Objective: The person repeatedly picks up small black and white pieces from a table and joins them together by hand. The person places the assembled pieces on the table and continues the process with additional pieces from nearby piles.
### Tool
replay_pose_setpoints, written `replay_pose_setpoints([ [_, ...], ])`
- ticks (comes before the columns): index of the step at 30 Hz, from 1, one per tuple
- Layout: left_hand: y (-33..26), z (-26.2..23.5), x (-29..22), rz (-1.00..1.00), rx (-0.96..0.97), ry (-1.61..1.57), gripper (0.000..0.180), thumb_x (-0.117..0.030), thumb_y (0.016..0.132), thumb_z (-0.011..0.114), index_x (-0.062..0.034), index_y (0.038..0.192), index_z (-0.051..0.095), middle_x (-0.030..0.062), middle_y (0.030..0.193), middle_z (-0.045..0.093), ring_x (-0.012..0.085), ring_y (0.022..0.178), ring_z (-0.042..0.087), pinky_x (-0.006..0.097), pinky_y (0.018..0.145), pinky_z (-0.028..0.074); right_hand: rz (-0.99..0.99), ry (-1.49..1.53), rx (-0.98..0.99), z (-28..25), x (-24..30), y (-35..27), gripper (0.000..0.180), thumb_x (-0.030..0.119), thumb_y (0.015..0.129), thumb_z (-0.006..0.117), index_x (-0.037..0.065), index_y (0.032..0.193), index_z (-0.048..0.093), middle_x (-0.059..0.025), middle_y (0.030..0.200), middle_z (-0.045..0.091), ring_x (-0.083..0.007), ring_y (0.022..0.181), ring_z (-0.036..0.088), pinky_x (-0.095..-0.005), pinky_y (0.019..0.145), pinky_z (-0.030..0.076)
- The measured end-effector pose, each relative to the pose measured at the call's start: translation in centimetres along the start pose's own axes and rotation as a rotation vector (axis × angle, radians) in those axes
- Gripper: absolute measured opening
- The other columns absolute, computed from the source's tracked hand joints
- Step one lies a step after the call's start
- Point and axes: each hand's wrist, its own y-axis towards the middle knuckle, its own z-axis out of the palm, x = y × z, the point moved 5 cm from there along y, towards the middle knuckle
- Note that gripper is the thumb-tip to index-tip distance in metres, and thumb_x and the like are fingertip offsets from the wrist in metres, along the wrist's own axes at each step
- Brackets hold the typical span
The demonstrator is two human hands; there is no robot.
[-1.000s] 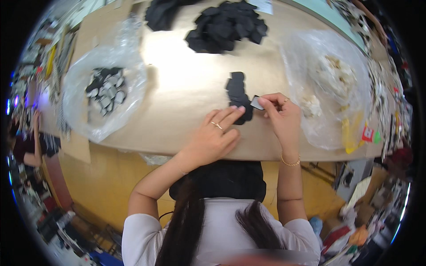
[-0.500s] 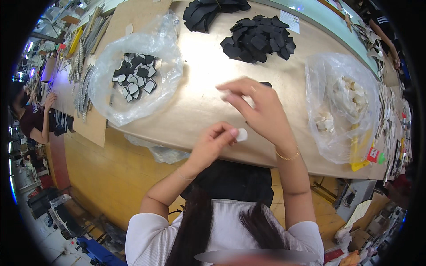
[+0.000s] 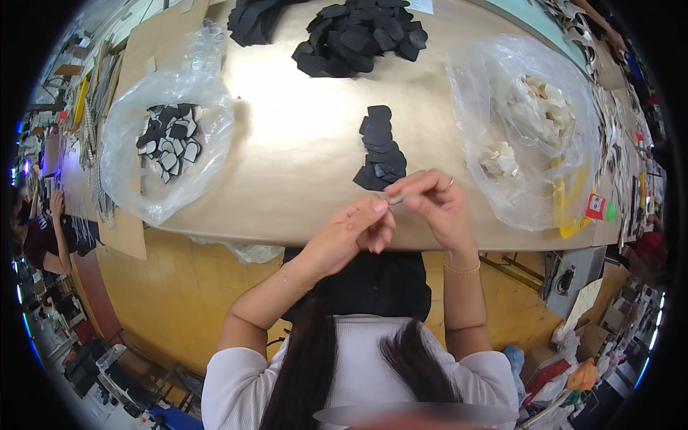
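My left hand point(image 3: 355, 231) and my right hand point(image 3: 438, 208) meet just above the table's near edge. Between their fingertips is a small pale piece point(image 3: 396, 200), pinched from both sides; it is slightly blurred and partly covered by the fingers. Just beyond my hands, an overlapping row of black rounded pieces point(image 3: 378, 136) runs away from me across the table. Farther back lies a heap of similar black pieces point(image 3: 358, 39).
On the left, an open clear plastic bag point(image 3: 118, 168) holds black-and-white pieces point(image 3: 172, 140). Another clear bag point(image 3: 469, 86) at right contains cream pieces point(image 3: 548, 107), with a green-capped bottle point(image 3: 598, 208) near it. A person point(image 3: 46, 236) works at far left.
My right hand has come down from over the table to meet my left at the pale piece. The row of black pieces, mostly covered before, now shows. The whole view has shifted.
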Motion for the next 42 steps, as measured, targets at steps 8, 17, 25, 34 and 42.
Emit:
replay_pose_setpoints([
  [8,1.7,-1.0,-5.1,0.803,-0.256,1.609,0.036,-0.012,0.088,0.073,-0.0036,0.122,0.066,0.0159,0.133,0.058,0.0347,0.121,0.056,0.045,0.102,0.046,0.199,-0.067,-0.269,-3.3,-0.7,1.8,0.02,0.008,0.097,0.068,-0.001,0.114,0.065,-0.0088,0.1,0.07,-0.0145,0.083,0.07,-0.0268,0.08,0.055],
  [17,2.8,-0.2,-3.8,0.776,-0.154,1.86,0.057,-0.028,0.083,0.079,0.0004,0.129,0.06,0.0199,0.141,0.051,0.0384,0.13,0.049,0.048,0.106,0.044,0.184,-0.044,-0.289,-3.2,-0.8,3.4,0.019,0.009,0.097,0.068,-0.002,0.112,0.063,-0.0103,0.096,0.072,-0.0154,0.085,0.072,-0.0238,0.073,0.056],
  [25,2.1,0.5,-3.0,0.767,-0.291,1.631,0.054,-0.02,0.084,0.079,0.0005,0.13,0.06,0.0217,0.138,0.05,0.0409,0.125,0.05,0.048,0.105,0.043,0.178,-0.115,-0.385,-3.1,-0.4,4.5,0.017,0.012,0.099,0.067,-0.002,0.107,0.061,-0.0185,0.104,0.074,-0.02,0.087,0.074,-0.0256,0.074,0.058],
  [34,1.3,-1.8,-4.9,0.788,-0.329,1.609,0.035,-0.005,0.084,0.074,-0.0032,0.119,0.069,0.0168,0.13,0.057,0.0349,0.117,0.056,0.043,0.1,0.046,-0.038,-0.503,-0.458,-1.0,-0.7,4.4,0.017,0.014,0.095,0.07,-0.002,0.088,0.067,-0.0141,0.123,0.069,-0.0153,0.092,0.062,-0.0276,0.078,0.051],
  [42,2.3,-2.3,-6.0,0.552,-0.368,0.827,0.023,-0.008,0.088,0.076,-0.0043,0.11,0.073,0.0106,0.118,0.059,0.0213,0.108,0.059,0.033,0.088,0.049,-0.137,-0.583,-0.358,1.4,0.5,3.0,0.009,0.011,0.087,0.077,0.003,0.087,0.073,-0.0099,0.123,0.063,-0.0184,0.092,0.056,-0.032,0.083,0.048],
])
